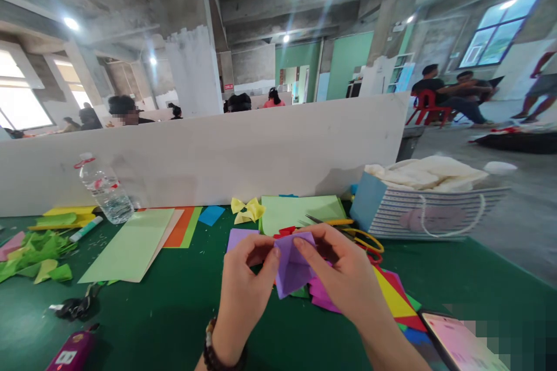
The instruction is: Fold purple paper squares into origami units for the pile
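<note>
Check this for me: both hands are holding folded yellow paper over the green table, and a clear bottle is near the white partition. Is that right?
Not quite. In the head view, the left hand and right hand are holding folded purple paper, not yellow, over the green table; the clear bottle is near the white partition, as you said.

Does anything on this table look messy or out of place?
Green paper scraps lie crumpled on the left of the table, with specks strewn near the teal tube, untidy against the flat green sheet. The held purple paper shows no visible tear.
</note>
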{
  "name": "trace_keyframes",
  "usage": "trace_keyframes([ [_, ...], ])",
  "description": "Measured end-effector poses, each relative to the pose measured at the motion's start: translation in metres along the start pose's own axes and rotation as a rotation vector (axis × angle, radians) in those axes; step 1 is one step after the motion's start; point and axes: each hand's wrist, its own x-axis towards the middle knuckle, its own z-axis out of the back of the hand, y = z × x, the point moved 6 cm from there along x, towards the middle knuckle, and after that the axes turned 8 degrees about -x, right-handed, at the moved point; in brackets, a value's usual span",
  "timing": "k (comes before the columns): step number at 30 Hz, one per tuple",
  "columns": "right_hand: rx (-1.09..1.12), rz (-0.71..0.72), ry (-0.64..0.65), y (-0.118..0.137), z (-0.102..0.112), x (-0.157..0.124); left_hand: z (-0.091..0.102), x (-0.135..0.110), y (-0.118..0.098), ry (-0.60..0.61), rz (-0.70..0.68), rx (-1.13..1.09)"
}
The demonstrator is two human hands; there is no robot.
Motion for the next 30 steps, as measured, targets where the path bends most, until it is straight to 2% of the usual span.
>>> trace_keyframes([
  [4, -0.006, 0.022, 0.049, 0.003, 0.001, 0.000, 0.003, -0.003, -0.012, 0.012, -0.110, 0.134],
  [8, -0.087, 0.112, 0.141, 0.013, 0.001, -0.002, 0.002, -0.007, -0.020, 0.033, -0.189, 0.276],
  [13, -0.160, 0.139, 0.152, 0.019, 0.003, -0.006, -0.003, -0.010, -0.025, 0.053, -0.231, 0.336],
  [18, -0.170, 0.127, 0.179, 0.017, -0.003, -0.006, -0.003, -0.006, -0.023, 0.103, -0.152, 0.244],
  [22, -0.125, 0.064, 0.065, 0.008, 0.000, -0.002, -0.003, 0.000, -0.007, 0.120, 0.030, 0.088],
  [24, -0.106, 0.042, 0.049, 0.005, 0.000, 0.000, -0.004, 0.001, -0.001, 0.128, 0.059, 0.080],
  [28, -0.164, 0.039, 0.204, 0.002, -0.006, 0.002, 0.004, 0.001, -0.006, 0.087, -0.049, 0.283],
  [30, -0.227, 0.042, 0.326, -0.003, -0.012, 0.002, 0.007, 0.000, -0.007, 0.132, -0.072, 0.437],
])
